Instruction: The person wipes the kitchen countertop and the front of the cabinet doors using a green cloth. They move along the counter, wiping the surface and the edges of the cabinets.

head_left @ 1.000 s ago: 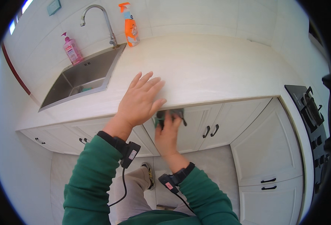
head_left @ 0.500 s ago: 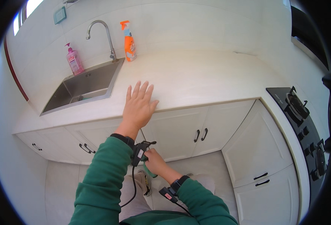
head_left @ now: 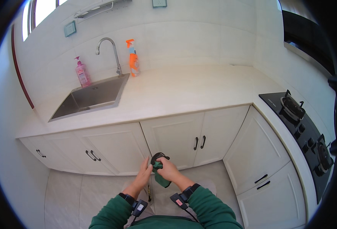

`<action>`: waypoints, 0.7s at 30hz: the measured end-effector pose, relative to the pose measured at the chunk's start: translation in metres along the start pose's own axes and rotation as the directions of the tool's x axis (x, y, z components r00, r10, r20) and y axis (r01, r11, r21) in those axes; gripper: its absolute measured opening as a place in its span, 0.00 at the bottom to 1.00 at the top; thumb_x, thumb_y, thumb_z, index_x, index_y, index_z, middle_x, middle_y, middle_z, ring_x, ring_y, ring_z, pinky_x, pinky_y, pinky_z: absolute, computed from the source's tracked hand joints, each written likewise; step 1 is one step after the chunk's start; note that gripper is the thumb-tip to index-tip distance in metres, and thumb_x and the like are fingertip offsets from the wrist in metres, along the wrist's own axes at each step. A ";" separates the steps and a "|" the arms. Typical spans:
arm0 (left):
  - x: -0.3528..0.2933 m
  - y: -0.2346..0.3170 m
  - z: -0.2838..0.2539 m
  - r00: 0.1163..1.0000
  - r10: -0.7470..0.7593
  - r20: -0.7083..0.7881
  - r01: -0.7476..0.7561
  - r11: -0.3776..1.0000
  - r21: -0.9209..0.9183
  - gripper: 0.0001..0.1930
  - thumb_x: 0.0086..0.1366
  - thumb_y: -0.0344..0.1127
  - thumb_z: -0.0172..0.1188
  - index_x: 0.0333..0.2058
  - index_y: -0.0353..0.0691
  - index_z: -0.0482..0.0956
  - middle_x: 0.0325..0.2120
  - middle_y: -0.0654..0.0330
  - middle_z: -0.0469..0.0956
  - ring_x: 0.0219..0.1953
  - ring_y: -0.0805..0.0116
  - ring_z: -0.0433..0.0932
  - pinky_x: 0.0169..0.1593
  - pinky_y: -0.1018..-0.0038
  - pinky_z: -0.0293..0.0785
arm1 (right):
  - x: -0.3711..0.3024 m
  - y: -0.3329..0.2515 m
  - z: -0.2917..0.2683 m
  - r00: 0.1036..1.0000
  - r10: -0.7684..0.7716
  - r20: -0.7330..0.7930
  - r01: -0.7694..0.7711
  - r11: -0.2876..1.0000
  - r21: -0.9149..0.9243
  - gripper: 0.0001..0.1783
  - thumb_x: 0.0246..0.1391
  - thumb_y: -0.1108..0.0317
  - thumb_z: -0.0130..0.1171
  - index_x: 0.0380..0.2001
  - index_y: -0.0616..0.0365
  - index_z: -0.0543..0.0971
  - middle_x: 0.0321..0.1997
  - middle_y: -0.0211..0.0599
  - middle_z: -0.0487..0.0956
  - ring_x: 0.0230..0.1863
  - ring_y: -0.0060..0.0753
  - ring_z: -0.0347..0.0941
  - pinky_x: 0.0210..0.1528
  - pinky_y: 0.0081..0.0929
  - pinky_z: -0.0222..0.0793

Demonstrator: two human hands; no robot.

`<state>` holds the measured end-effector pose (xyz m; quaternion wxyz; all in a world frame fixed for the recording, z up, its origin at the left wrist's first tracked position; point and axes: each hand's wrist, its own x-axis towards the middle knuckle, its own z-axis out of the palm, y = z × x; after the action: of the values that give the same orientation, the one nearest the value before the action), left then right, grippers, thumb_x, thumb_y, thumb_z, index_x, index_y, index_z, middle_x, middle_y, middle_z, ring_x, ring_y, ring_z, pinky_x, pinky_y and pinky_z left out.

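Low in front of the cabinets, my right hand (head_left: 167, 170) is closed around a green and black item (head_left: 162, 181). Its green part hangs below my fingers and looks soft. A dark, curved part sticks out above them; what kind of thing it is I cannot make out. My left hand (head_left: 142, 174) is right beside it, fingers stretched upward at the item's left edge. Whether they touch it is unclear. Both wrists wear dark bands with small boxes and cables.
A pale countertop (head_left: 191, 89) runs ahead, with a steel sink (head_left: 90, 97), a faucet (head_left: 115, 53), a pink pump bottle (head_left: 83, 74) and an orange spray bottle (head_left: 133, 61). White cabinet doors (head_left: 172, 137) face me. On the right is a black gas hob (head_left: 281, 103).
My left hand has come down from over the counter edge to beside my right hand. The right hand has risen slightly with the green and black item. The view has tilted up.
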<state>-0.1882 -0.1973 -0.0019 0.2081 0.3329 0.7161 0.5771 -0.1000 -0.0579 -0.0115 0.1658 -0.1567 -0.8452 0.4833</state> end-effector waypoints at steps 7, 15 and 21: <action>-0.015 0.008 -0.023 0.930 -0.296 0.219 0.353 0.549 -0.757 0.18 0.70 0.45 0.50 0.55 0.48 0.68 0.53 0.63 0.73 0.55 0.60 0.72 0.56 0.53 0.69 | 0.006 -0.055 0.013 0.964 -0.149 0.218 0.174 0.980 -0.100 0.23 0.47 0.66 0.60 0.47 0.61 0.70 0.46 0.56 0.76 0.49 0.60 0.72 0.48 0.48 0.70; 0.010 -0.020 -0.113 0.951 -0.193 -0.242 -0.044 0.690 -0.722 0.18 0.60 0.24 0.50 0.50 0.40 0.69 0.41 0.56 0.76 0.45 0.59 0.77 0.49 0.62 0.76 | 0.049 -0.113 -0.059 0.815 -0.557 -0.160 0.487 0.807 -0.334 0.10 0.49 0.69 0.58 0.37 0.57 0.77 0.45 0.46 0.74 0.46 0.52 0.72 0.46 0.45 0.72; 0.047 -0.031 -0.247 0.669 -0.134 -0.731 -0.335 0.823 -0.458 0.16 0.63 0.24 0.50 0.50 0.36 0.69 0.39 0.57 0.75 0.40 0.66 0.75 0.43 0.68 0.77 | 0.130 -0.120 -0.167 0.599 -0.661 -0.452 0.259 0.693 -0.672 0.15 0.51 0.62 0.61 0.40 0.58 0.78 0.50 0.42 0.76 0.53 0.48 0.69 0.56 0.44 0.65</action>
<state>-0.3966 -0.3368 0.0332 -0.0447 0.0368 0.5163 0.8545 -0.1567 0.0671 0.1890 0.5289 -0.1229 -0.8368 0.0705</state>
